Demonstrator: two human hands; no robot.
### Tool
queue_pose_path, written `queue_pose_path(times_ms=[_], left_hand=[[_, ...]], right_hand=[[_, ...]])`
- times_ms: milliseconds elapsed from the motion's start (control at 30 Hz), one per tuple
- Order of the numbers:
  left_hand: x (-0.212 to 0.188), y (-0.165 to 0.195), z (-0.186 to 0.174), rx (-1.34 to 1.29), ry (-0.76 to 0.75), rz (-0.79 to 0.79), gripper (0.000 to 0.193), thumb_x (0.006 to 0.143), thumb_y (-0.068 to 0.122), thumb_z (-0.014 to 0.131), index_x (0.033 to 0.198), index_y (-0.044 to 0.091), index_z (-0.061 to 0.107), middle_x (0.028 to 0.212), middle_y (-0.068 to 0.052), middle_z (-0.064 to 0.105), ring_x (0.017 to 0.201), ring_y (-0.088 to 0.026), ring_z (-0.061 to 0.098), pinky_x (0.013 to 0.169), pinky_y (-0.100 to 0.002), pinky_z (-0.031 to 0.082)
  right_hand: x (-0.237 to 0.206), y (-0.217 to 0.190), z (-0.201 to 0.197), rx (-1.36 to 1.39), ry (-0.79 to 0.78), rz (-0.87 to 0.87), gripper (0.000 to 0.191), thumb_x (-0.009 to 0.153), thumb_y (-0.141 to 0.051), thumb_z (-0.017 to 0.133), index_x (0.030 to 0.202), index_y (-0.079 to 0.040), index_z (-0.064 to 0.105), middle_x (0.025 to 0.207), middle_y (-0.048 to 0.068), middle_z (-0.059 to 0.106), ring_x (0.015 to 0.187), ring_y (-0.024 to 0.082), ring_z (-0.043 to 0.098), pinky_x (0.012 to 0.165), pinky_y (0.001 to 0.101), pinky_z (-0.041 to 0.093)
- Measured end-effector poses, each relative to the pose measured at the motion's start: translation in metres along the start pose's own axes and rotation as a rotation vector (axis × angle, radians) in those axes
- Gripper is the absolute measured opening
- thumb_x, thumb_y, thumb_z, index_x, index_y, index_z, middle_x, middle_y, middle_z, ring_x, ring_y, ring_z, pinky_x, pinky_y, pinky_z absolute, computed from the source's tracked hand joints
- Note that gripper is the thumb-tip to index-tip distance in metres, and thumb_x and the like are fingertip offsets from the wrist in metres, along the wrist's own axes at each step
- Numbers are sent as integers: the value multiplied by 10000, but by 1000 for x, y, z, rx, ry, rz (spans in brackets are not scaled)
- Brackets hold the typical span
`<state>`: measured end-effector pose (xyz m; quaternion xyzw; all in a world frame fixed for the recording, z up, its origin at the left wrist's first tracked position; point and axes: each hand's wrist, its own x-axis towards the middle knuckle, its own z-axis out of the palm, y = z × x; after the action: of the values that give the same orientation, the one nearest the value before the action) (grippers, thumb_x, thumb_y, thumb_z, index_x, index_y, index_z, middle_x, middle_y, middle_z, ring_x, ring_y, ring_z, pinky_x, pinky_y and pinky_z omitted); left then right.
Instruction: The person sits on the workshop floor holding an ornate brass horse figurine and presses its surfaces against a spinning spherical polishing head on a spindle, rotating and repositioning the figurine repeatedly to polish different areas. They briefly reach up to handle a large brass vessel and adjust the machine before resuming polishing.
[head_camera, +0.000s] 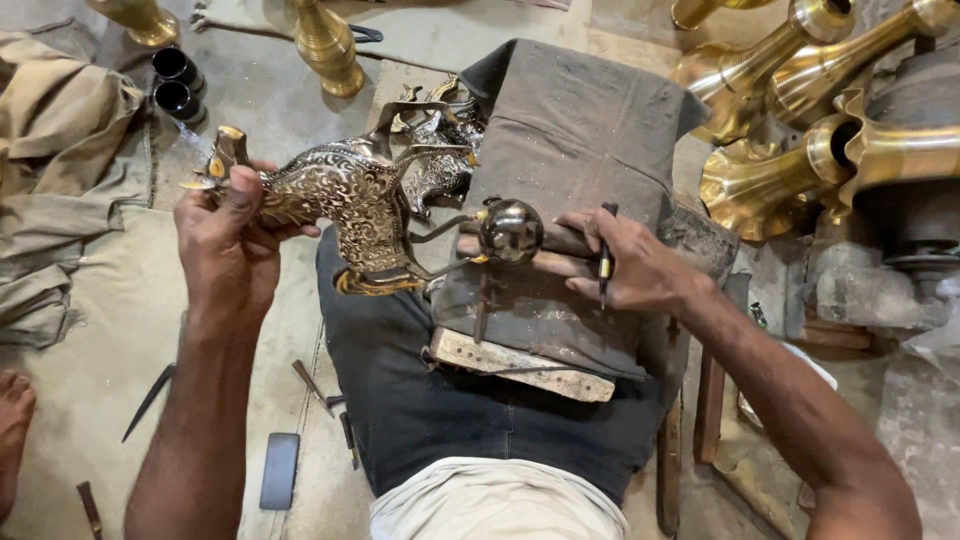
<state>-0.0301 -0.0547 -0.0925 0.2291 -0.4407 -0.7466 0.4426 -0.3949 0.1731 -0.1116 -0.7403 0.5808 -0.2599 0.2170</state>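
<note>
My left hand (228, 245) grips the head end of an ornate engraved brass animal figure (355, 195), dark with silvery scrollwork, held above my lap. Thin legs of the figure reach toward a shiny metal ball (511, 230) at its right. My right hand (625, 265) rests on a cloth-wrapped work block (570, 140), beside the ball, with a thin dark engraving tool (605, 255) pinched between its fingers. A second engraved piece (440, 150) lies behind the figure.
Polished brass vases (800, 120) are heaped at the upper right, another brass vase (325, 45) stands at top centre. Two black cups (178, 85) sit upper left. A wooden slat (520, 365) lies under the block. Small chisels (312, 385) and a dark sharpening stone (279, 470) lie on the floor cloth.
</note>
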Motion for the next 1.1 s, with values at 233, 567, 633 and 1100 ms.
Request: queue_pose_path(times_ms=[233, 567, 633, 1100], left_hand=[[5, -1, -2, 23, -1, 14, 400, 1085, 304, 723, 1213, -59, 615, 991, -175, 724, 890, -281, 758, 745, -458, 655], [-1, 1, -8, 10, -19, 11, 365, 1108, 275, 701, 1227, -60, 619, 989, -151, 710, 881, -268, 752, 739, -441, 639], [-5, 4, -8, 27, -12, 11, 351, 1105, 270, 700, 1209, -55, 616, 994, -158, 709, 876, -273, 747, 758, -449, 642], [-54, -7, -39, -12, -34, -17, 350, 1077, 208, 726, 1203, -98, 613, 1061, -235, 711, 934, -308, 746, 808, -473, 636]], right_hand=[[-9, -33, 45, -518, 262, -146, 408, 855, -197, 803, 1197, -81, 614, 1334, 242, 607, 1117, 392, 627, 948, 514, 550], [-16, -41, 80, -498, 395, 12, 358, 828, -127, 783, 1082, 45, 600, 1155, 220, 662, 1009, 426, 662, 904, 540, 550], [-21, -39, 76, -430, 375, -56, 326, 878, -132, 784, 1080, 45, 598, 1143, 205, 678, 1021, 403, 670, 913, 527, 549], [-67, -70, 87, -36, 506, 150, 361, 911, 126, 558, 1176, -99, 462, 1376, 169, 687, 1376, 378, 630, 1107, 381, 596]])
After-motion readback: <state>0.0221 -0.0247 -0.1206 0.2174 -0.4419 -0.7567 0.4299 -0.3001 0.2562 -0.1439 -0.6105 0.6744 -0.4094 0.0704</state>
